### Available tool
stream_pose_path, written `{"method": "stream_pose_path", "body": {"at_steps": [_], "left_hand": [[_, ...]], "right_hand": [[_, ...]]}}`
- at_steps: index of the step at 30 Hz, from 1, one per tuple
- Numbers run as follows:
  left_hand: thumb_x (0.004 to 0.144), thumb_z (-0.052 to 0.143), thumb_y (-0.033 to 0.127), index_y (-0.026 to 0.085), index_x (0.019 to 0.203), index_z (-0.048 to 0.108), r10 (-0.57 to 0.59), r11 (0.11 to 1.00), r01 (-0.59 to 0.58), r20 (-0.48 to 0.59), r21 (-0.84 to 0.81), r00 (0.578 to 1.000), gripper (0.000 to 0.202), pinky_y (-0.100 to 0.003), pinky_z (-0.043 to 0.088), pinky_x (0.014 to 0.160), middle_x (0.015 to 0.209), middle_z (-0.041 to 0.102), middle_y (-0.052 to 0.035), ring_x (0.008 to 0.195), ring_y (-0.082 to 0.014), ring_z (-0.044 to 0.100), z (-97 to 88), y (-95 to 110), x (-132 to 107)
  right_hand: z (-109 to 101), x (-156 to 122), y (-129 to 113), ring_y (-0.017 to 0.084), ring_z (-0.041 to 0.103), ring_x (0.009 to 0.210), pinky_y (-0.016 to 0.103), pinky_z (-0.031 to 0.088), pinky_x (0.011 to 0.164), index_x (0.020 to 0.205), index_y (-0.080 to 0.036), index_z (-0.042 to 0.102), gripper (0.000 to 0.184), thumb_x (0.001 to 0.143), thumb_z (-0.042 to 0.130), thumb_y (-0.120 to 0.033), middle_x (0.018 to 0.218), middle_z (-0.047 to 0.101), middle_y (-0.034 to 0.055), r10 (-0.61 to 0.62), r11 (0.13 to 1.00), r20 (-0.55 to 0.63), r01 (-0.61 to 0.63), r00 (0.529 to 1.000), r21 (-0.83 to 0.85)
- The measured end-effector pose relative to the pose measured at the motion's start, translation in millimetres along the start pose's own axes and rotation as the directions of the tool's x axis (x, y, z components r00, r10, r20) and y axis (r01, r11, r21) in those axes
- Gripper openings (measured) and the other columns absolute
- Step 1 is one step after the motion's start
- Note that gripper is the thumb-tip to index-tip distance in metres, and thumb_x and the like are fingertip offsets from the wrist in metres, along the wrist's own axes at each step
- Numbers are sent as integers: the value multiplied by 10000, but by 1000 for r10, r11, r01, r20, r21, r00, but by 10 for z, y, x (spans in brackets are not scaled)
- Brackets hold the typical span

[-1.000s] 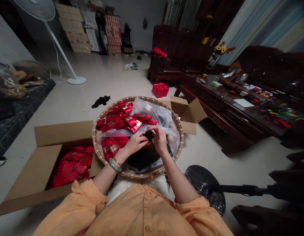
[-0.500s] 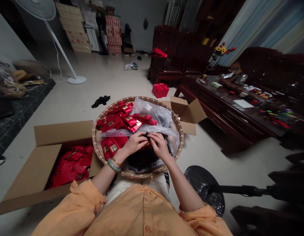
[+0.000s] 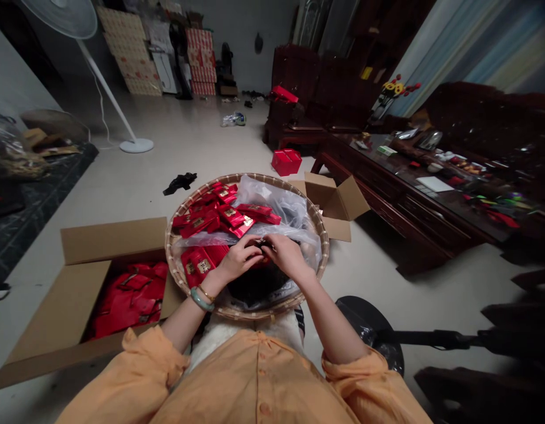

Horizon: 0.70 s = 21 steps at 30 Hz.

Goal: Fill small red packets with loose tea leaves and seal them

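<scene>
Dark piece (image 3: 262,243) over round bamboo basket (image 3: 250,315)

Round woven tray (image 3: 255,315), pale banded rim; translucent plastic (image 3: 272,197) inside, crumpled up at far right; loose pile of red packets (image 3: 232,215), gold labels, at far left; more packets (image 3: 197,266) nearer, at left; beside these, black heap (image 3: 255,288) at near middle.
</scene>
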State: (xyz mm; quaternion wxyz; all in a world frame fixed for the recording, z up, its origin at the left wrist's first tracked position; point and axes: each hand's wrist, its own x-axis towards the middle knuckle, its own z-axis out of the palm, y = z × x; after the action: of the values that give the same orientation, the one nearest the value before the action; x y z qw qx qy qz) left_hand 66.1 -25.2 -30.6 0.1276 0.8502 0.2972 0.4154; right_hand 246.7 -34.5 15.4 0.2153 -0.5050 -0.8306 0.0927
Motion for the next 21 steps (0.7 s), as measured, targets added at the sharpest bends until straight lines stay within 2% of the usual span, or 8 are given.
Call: {"method": "stream_pose_path", "body": {"at_steps": [2,7,9,12,15,18,21], "left_hand": [[844,537,187,161,905,615,7,1000,-7,-7,10,1000,102,-354,485,906,1161,524,-112,1077,-192,535,-9,-1,-8],[844,528,174,158,938,612,24,998,-23,-21,64,999,127,-372,492,882,1101,563,-111,1040,-197,545,-37,14,-23],[839,537,177,163,938,613,31,996,-29,-30,82,999,126,-385,494,868,1063,581,-103,1013,-198,550,-48,22,-15],[844,529,173,169,933,612,46,996,-45,-20,71,999,121,-393,497,848,1019,603,-89,979,-194,557,-63,27,2],[852,518,174,169,919,613,46,996,-46,1,74,999,117,-385,497,840,1018,605,-87,972,-188,558,-68,24,0],[841,538,192,170,914,625,39,986,-34,-28,163,999,116,-386,496,826,1053,582,-99,988,-202,537,-66,29,-16],[831,546,183,186,923,635,113,962,-107,-9,253,994,128,-393,488,831,1055,592,-88,996,-211,513,-70,48,-19]], "right_hand": [[24,-12,-4,185,550,860,293,424,740,1043,-191,587,211,877,507,-295,924,641,60,13,1000,-33,-12,999,25],[11,-83,-19,198,508,903,330,418,802,934,-208,657,271,918,415,-328,910,652,71,-116,993,55,114,992,41],[-37,-103,-17,194,516,901,337,422,816,967,-211,654,275,920,411,-329,915,650,71,-141,985,28,138,990,100],[-97,-129,24,195,531,965,342,429,855,1102,-221,598,292,866,515,-372,1024,616,75,-151,961,-70,163,986,222],[-76,-150,107,195,543,983,326,452,840,1159,-227,561,397,799,609,-386,1097,569,82,-149,946,-57,159,987,281],[-1,-150,172,162,571,883,291,460,797,1019,-213,626,208,863,527,-308,981,592,62,-92,946,-49,102,995,308],[33,-121,167,152,567,832,275,449,762,899,-211,644,152,873,506,-268,907,590,43,-40,965,-51,52,998,256]]}}
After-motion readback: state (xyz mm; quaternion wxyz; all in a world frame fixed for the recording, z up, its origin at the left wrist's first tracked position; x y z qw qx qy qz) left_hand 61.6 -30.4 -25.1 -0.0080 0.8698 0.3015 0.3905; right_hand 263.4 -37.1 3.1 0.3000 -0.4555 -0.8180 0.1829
